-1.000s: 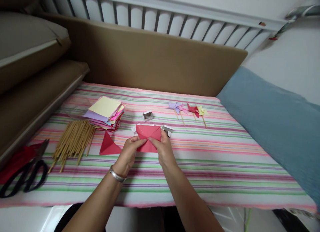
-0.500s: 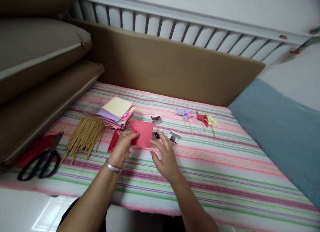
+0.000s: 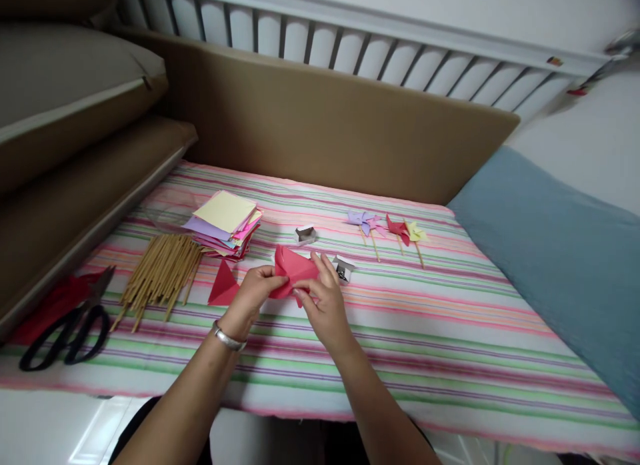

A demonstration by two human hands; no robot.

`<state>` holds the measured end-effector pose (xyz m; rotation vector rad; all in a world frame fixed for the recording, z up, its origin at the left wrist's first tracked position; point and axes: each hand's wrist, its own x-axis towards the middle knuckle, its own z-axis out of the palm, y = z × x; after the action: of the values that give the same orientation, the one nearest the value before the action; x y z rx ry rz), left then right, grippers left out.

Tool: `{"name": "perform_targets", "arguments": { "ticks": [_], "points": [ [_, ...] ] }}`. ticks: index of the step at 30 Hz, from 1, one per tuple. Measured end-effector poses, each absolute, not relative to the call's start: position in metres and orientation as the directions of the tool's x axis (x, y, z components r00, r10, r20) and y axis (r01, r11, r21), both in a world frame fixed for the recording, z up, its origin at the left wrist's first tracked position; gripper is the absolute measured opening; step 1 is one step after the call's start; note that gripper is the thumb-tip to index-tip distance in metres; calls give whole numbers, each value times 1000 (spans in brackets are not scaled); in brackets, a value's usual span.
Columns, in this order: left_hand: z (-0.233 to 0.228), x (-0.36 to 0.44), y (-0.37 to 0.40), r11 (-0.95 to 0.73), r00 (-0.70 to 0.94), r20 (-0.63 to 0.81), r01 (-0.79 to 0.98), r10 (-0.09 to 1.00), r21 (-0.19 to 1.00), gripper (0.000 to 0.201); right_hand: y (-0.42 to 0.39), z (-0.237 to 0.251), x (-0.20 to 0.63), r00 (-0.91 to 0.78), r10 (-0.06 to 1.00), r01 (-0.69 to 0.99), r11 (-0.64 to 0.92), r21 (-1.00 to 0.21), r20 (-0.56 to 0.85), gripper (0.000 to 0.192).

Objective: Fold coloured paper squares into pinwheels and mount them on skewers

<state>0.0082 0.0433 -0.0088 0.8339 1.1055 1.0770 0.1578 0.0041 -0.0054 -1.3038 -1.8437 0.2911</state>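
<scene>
A red square of cut paper (image 3: 296,267) is held up just above the striped cloth, one corner curled in toward its middle. My left hand (image 3: 253,297) pinches its left side near the centre, thumb on top. At the lower right, my right hand (image 3: 325,308) grips the sheet's edge between thumb and fingers. Left of my left hand, a red paper triangle (image 3: 223,286) lies on the cloth. Behind the sheet stand a small open box (image 3: 305,235) and another open box (image 3: 344,269) with metal bits inside; the sheet and my fingers hide part of that area.
A stack of coloured paper squares (image 3: 225,215), a heap of thin wooden sticks (image 3: 159,271) and black-handled scissors (image 3: 75,328) lie to the left. Several paper pinwheels on sticks (image 3: 397,229) lie at the back right. Brown cushions (image 3: 90,151) rise at the left edge.
My right hand has closed on the red paper, where its fingers were spread beside it. A corner is now curled inward. The view has shifted slightly.
</scene>
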Motion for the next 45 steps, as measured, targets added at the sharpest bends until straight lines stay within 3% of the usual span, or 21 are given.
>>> {"name": "perform_targets", "arguments": {
  "ticks": [5,20,26,32,38,42,45],
  "points": [
    [-7,11,41,304,206,-268,-174,941,937,16,8,-9,158,-60,876,676,389,-626,479,5],
    [-3,5,42,336,317,-290,-101,903,937,17,7,-5,159,-47,909,710,322,-626,415,5],
    [-4,5,42,276,327,-248,-42,912,960,15,8,-6,157,5,920,752,255,-608,391,1],
    [-10,7,43,238,349,-252,84,903,968,9,9,-2,159,-16,931,771,243,-589,364,61],
    [-15,9,40,193,454,-256,181,853,964,9,8,5,167,-89,995,544,85,-835,43,76],
    [-11,10,38,204,455,-261,170,852,964,12,9,4,169,-101,994,366,5,-930,-34,73],
    [0,10,38,230,350,-238,63,906,971,19,14,1,173,-38,996,186,-67,-980,-75,69]
  ]
}}
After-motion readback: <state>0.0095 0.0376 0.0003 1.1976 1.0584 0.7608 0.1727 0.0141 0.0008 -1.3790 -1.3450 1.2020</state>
